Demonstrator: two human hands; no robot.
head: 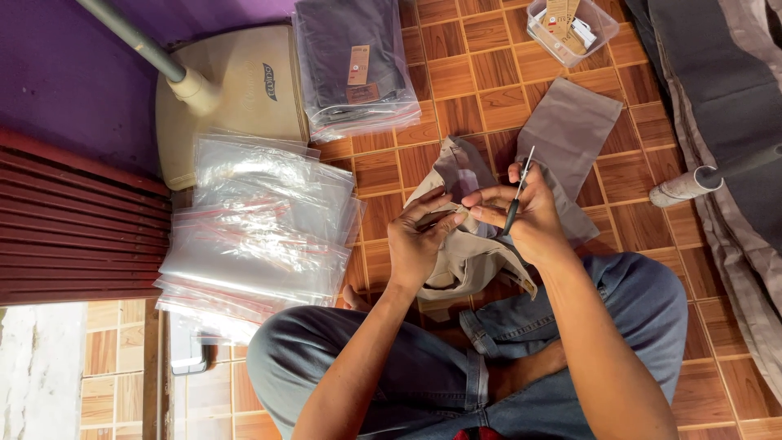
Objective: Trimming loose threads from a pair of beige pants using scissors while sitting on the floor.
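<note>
Crossed legs in blue jeans (423,383) sit nearest my view, and they serve as a lap rest so the work stays high and close to the eyes. Above them my left hand (419,236) pinches a fold of the khaki garment (472,261), fingers pressed together on the cloth to keep it taut. My right hand (529,216) is curled around a thin dark tool with a pale tip (518,195), held like a pen and angled toward the pinched spot; it also seems to steady the cloth with its lower fingers. The garment hangs from both hands, its lower part draping onto the lap and the tiled floor (391,171), toward the middle of the floor. One grey trouser leg (570,130) lies spread flat beyond it.

Clear zip bags (261,228) are stacked along the floor's left edge, within the left arm's reach. A packed garment in plastic (354,65) rests at the far edge beside a fan base (236,90), and a small clear tub of tags (570,28) stands at the far right.
</note>
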